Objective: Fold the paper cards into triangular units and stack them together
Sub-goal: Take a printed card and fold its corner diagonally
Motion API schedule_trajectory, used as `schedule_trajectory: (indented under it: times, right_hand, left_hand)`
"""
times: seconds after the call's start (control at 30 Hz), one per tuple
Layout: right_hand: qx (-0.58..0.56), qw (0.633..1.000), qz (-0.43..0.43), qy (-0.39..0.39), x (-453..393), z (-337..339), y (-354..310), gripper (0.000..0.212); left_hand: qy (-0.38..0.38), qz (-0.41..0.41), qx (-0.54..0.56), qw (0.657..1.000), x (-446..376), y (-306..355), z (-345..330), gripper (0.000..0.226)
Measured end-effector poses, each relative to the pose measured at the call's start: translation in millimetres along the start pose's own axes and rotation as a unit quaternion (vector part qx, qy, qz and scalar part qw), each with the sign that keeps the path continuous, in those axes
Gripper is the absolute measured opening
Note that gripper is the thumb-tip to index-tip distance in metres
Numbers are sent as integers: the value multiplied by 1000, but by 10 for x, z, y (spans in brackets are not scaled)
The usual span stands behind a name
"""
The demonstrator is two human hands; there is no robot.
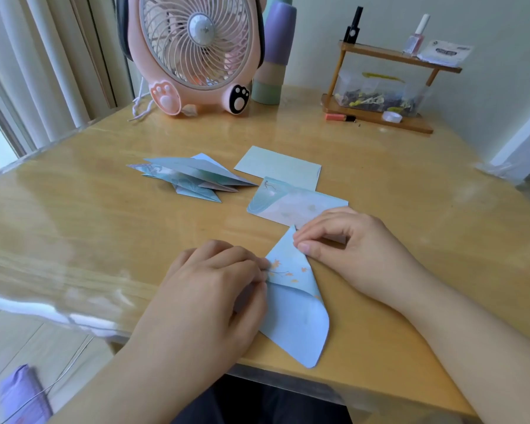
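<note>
A light blue paper card (297, 313) with orange leaf prints lies near the table's front edge, its upper part bent over into a pointed flap. My left hand (214, 289) pinches the card's left side with curled fingers. My right hand (346, 243) pinches the flap's tip at the top. Beyond my right hand lie two flat cards, a patterned one (291, 203) and a plain pale green one (277, 166). A pile of folded triangular units (193, 177) sits at centre left, apart from both hands.
A pink desk fan (196, 50) and a pastel bottle (273, 56) stand at the back of the wooden table (104, 209). At the back right is a small wooden shelf (383, 84) with nail polish bottles, a clear box and a tape roll.
</note>
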State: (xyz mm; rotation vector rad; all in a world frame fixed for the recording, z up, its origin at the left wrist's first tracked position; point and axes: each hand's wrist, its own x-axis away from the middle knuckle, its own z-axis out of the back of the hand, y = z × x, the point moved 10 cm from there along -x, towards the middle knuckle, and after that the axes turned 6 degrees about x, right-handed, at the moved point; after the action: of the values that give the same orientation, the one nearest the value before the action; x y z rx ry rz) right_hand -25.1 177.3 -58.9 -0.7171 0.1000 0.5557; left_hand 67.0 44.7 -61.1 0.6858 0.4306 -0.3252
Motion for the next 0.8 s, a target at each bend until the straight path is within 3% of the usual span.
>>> schedule_trajectory:
  times: [0.27,0.43,0.8]
  right_hand:
    - [15,999,-6,27,-105,-16,45,15]
    - [95,995,-2,23,-186,15,-14,16]
    - [148,983,104,-19,159,-1,-235,9]
  left_hand:
    - [7,-10,-17,1000,11,29,2,24]
    - [13,-14,-16,1000,15,46,9,24]
    - [11,-9,-17,1000,7,30,1,26]
